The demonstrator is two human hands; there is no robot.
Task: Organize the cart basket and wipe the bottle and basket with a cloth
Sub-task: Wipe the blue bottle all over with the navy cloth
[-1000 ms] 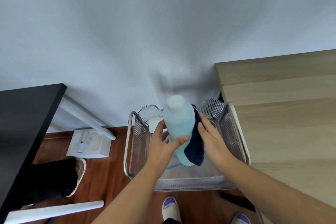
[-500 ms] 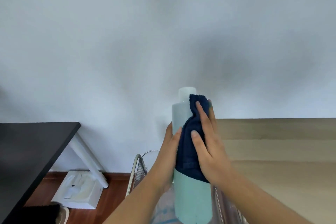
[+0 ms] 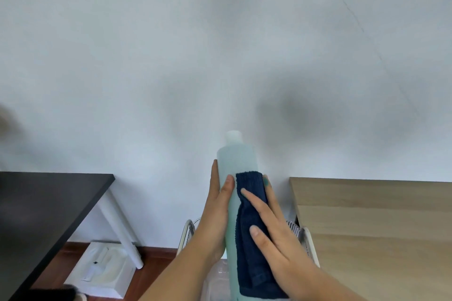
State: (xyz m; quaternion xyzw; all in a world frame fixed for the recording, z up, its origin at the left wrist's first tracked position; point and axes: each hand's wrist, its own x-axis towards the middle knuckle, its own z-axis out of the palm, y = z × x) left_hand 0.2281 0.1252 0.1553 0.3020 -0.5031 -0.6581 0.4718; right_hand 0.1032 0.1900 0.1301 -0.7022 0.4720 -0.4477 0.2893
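A tall pale blue-green bottle [image 3: 233,161] with a whitish cap stands upright in front of me, raised above the cart basket. My left hand [image 3: 215,215] grips its left side, thumb across the front. A dark blue cloth [image 3: 252,239] is pressed flat against the bottle's right front by my right hand [image 3: 276,234], fingers spread over it. Only slivers of the wire cart basket [image 3: 187,232] show on either side of my arms, low in the view; its inside is hidden.
A light wooden tabletop [image 3: 379,227] lies to the right, close to the basket. A black table [image 3: 41,208] with a white leg [image 3: 122,232] stands at left, above a white box [image 3: 100,273] on the reddish wood floor. A plain white wall fills the background.
The bottle rose out of the basket to chest height over the last second. Since half a second ago, the cloth and my right hand slid down from the bottle's shoulder toward its middle.
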